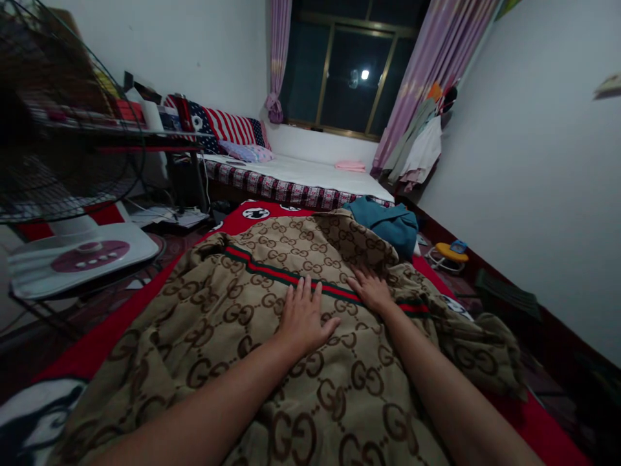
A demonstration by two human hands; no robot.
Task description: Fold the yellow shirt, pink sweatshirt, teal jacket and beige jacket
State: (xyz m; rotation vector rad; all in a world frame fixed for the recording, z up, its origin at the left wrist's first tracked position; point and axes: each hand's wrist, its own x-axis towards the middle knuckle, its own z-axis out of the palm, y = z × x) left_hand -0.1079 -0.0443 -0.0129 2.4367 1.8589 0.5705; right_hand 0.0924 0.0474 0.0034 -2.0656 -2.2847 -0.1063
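Note:
A tan garment (228, 362) with a brown letter pattern and a green-red-green stripe lies spread over a red sheet (121, 327). My left hand (305, 317) rests flat on it with the fingers spread, their tips at the stripe. To the right, my right hand (372, 291) also lies on the cloth, palm down and fingers apart, beside a raised, shadowed fold. What looks like a sleeve (480, 356) reaches out on the right side. Beyond the garment sits a bunched teal cloth (385, 223).
A fan (82, 246) stands on a stool at the left, before a cluttered desk (160, 136). Behind is a bed (301, 171) under a window. Clothes (420, 152) hang by the curtain, and a yellow stool (451, 252) stands near the right wall.

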